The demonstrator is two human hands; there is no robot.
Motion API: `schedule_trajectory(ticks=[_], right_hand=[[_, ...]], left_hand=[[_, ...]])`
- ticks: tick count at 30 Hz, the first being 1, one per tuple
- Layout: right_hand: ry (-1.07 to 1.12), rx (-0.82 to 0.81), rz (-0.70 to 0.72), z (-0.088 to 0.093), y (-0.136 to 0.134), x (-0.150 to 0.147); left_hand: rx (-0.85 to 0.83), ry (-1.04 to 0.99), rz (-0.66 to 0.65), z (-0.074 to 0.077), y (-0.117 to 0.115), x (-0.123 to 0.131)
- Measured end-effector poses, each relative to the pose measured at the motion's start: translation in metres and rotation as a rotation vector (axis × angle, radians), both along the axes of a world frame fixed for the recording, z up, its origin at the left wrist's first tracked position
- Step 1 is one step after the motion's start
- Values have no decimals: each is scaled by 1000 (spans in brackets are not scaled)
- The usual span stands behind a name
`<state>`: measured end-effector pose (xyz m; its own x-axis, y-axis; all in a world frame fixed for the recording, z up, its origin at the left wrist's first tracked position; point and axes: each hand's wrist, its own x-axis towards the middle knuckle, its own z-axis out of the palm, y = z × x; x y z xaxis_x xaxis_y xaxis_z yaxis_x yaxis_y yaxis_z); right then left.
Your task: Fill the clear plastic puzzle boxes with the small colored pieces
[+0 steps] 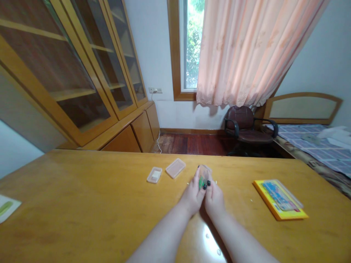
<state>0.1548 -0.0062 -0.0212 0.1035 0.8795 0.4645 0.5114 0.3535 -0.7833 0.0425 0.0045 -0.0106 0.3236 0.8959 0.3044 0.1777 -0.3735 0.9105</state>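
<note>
My left hand [192, 195] and my right hand [214, 197] are together over the middle of the wooden table [109, 204]. Between them they hold a small clear plastic box [205, 171] with something green [201, 182] showing at the fingers. The fingers of both hands are wrapped round it, thumbs side by side on top. Left of my hands lies a shallow clear lid or tray [176, 168], and beside it a smaller clear container [154, 175] with a whitish piece inside. Tiny pale bits lie near my hands.
A yellow box [267, 199] with a clear lid [289, 195] on it lies at the right. At the left edge is a white item [8, 208] with a green mark. Beyond the table stand a cabinet [115, 113], an office chair [242, 122] and a bed [315, 140].
</note>
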Motion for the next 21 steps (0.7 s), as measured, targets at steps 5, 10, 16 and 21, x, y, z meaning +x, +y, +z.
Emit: schedule_trajectory(ticks=[5, 10, 16, 21], right_hand=[[-48, -25, 21, 4, 0, -3], [-107, 18, 138, 2, 6, -2], [-60, 41, 187, 2, 5, 2], [-35, 102, 257, 8, -1, 4]], left_hand=[[-22, -96, 18, -4, 1, 2], [-49, -195, 71, -16, 8, 4], [-58, -228, 42, -17, 12, 1], [-96, -203, 71, -10, 14, -6]])
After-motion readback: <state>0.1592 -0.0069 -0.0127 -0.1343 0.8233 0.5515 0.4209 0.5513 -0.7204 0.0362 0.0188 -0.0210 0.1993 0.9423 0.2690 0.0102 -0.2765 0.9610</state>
